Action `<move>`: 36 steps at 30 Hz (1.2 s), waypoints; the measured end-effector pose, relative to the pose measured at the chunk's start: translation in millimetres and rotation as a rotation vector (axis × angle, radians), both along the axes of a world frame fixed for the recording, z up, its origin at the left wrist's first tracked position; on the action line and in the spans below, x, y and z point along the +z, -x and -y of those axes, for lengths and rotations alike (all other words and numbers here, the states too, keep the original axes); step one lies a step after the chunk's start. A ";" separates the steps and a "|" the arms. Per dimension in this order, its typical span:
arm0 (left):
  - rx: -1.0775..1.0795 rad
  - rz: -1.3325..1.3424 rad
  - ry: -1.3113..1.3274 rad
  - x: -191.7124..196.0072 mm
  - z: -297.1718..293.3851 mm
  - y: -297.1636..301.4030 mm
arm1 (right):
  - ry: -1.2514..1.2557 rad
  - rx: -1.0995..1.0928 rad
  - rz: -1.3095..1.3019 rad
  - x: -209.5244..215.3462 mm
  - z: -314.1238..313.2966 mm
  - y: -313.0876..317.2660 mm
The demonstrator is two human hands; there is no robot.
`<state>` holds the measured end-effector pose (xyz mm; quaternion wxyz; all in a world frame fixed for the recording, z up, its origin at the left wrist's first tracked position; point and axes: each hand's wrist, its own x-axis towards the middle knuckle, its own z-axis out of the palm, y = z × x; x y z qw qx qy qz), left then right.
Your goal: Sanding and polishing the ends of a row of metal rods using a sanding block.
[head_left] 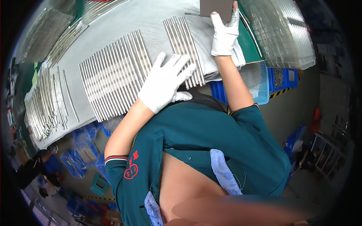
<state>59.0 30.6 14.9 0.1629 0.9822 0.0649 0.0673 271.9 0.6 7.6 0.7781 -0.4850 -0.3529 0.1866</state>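
Note:
My left hand (164, 83), in a white glove, has its fingers spread and holds nothing. It is over the gap between two rows of metal rods, with its fingertips at the smaller row (181, 41). The larger row of silver rods (109, 75) lies side by side to its left. My right hand (225, 37), in a white glove with some bare fingertips, grips a flat grey-brown rectangular piece (215, 7) at the top edge. The thumb is at its near edge, one finger runs along its right side, and the other fingers are hidden. A thin rod (191, 14) lies beside the piece.
A grey cloth (154, 22) covers the table. Loose rods (47, 101) are heaped at the left. Stacked clear plastic trays (283, 34) stand at the right, above a light blue basket (264, 84) and blue bins (281, 77). Other people (34, 167) are in the background.

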 end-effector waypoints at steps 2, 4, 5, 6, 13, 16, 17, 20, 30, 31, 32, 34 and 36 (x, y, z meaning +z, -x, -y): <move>-0.006 0.013 -0.012 -6.2 1.0 -5.5 | 0.332 -0.203 -0.014 5.0 0.6 2.6; -0.007 0.009 -0.017 -6.2 0.1 -3.8 | 0.337 -0.254 0.109 -2.8 0.8 -1.5; -0.008 0.007 -0.022 -5.1 -0.9 -2.1 | 0.340 -0.257 0.108 -4.8 0.9 -3.5; -0.008 -0.004 -0.032 -1.9 -2.5 1.7 | 0.329 -0.248 0.117 -6.6 0.5 -5.1; 0.118 -0.098 -0.029 11.1 -1.0 36.6 | -0.366 0.295 -0.161 -10.4 0.4 -1.9; 0.157 -0.112 -0.026 13.0 0.4 43.3 | 0.188 -0.140 -0.030 -5.5 -1.7 -1.7; 0.159 -0.113 -0.026 12.7 0.9 43.1 | 0.188 -0.138 -0.030 -6.5 -2.4 -1.2; 0.144 -0.091 -0.031 13.2 1.7 38.3 | 0.135 -0.133 -0.049 -4.5 -4.4 1.1; 0.024 -0.019 -0.003 -0.7 2.9 10.1 | 0.237 -0.219 0.080 -8.3 -1.5 -2.1; 0.023 -0.015 -0.003 1.7 2.8 9.5 | 0.231 -0.230 0.092 -7.2 -1.7 -1.9; 0.039 -0.049 0.024 6.6 1.7 12.4 | 0.233 -0.233 0.092 -4.9 1.4 -0.3; 0.082 -0.074 0.028 19.8 -0.6 20.1 | -0.283 0.272 -0.213 4.4 9.7 4.3; 0.104 -0.091 -0.008 24.4 -2.2 20.1 | 0.053 0.006 -0.090 11.2 5.3 2.7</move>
